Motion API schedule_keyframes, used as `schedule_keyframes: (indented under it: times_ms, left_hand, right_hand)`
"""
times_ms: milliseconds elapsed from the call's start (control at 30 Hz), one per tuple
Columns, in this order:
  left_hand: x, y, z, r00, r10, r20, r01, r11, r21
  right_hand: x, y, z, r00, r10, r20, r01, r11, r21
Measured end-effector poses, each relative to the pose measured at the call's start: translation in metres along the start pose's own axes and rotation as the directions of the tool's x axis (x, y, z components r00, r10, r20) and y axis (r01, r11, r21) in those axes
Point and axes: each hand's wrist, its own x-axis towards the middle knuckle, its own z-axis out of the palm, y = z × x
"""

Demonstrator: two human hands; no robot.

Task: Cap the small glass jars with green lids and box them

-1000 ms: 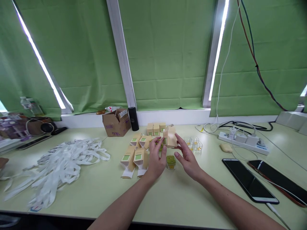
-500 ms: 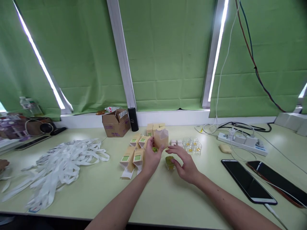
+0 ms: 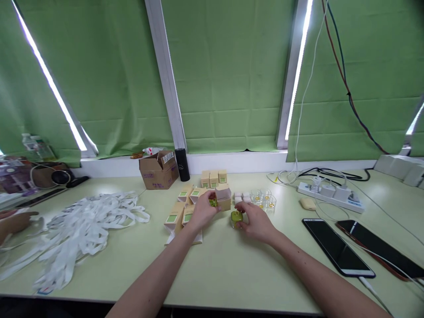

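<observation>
My left hand [image 3: 203, 213] is closed around a small kraft-paper box [image 3: 224, 204], whose open end shows a pale inside. A bit of green shows by its fingers. To the right, my right hand [image 3: 256, 222] grips a small green candle in a clear glass cup [image 3: 236, 217] between thumb and fingers, close to the tabletop. Several similar boxes with green labels [image 3: 172, 218] lie left of my left hand, some with flaps open. Behind my right hand are white candle-like pieces [image 3: 241, 197] and clear cups with yellow bottoms [image 3: 265, 198].
White ribbons [image 3: 92, 225] are heaped on the left, near another person's hand [image 3: 15, 224]. At the back stand a cardboard carton [image 3: 158, 171], a black cylinder [image 3: 182, 164] and upright small boxes [image 3: 213, 178]. A power strip [image 3: 331, 196] and phones [image 3: 338, 247] lie right.
My left hand has lowered the box and turned its opening. My right hand's fingers have closed on the green candle cup. Another person's hand has appeared at the left edge.
</observation>
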Motion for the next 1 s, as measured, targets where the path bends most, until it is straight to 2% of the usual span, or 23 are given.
schedule_keyframes:
  times_ms: [167, 300, 467, 633, 733, 833, 1000]
  left_hand:
    - [-0.003, -0.009, -0.004, 0.981, -0.044, 0.191, 0.043, 0.999, 0.011]
    - [-0.009, -0.018, -0.005, 0.968, -0.053, 0.245, 0.036, 0.997, 0.074]
    - [-0.016, -0.015, -0.007, 0.979, -0.011, 0.204, -0.019, 0.989, 0.148]
    - [-0.018, -0.012, -0.005, 0.991, 0.128, 0.042, -0.123, 0.987, -0.103]
    - [-0.018, -0.012, -0.007, 0.974, 0.223, -0.033, -0.225, 0.966, -0.128]
    - [-0.019, -0.011, -0.011, 0.959, 0.283, -0.036, -0.284, 0.958, -0.048]
    - [-0.023, -0.006, -0.012, 0.969, 0.245, 0.008, -0.245, 0.969, 0.008]
  right_hand:
    - [0.003, 0.003, -0.005, 0.995, 0.099, 0.012, -0.098, 0.995, -0.035]
    - [0.003, 0.003, -0.005, 0.997, 0.079, -0.001, -0.079, 0.997, -0.025]
    - [0.003, 0.005, -0.003, 0.997, 0.065, -0.044, -0.065, 0.998, -0.011]
    - [0.006, 0.007, -0.004, 0.990, 0.126, -0.055, -0.124, 0.992, 0.034]
    - [0.006, 0.006, -0.004, 0.989, 0.138, -0.052, -0.138, 0.990, -0.003]
    - [0.006, 0.006, -0.003, 0.986, 0.158, -0.052, -0.159, 0.987, -0.019]
    - [0.005, 0.006, -0.003, 0.989, 0.142, -0.044, -0.144, 0.989, -0.039]
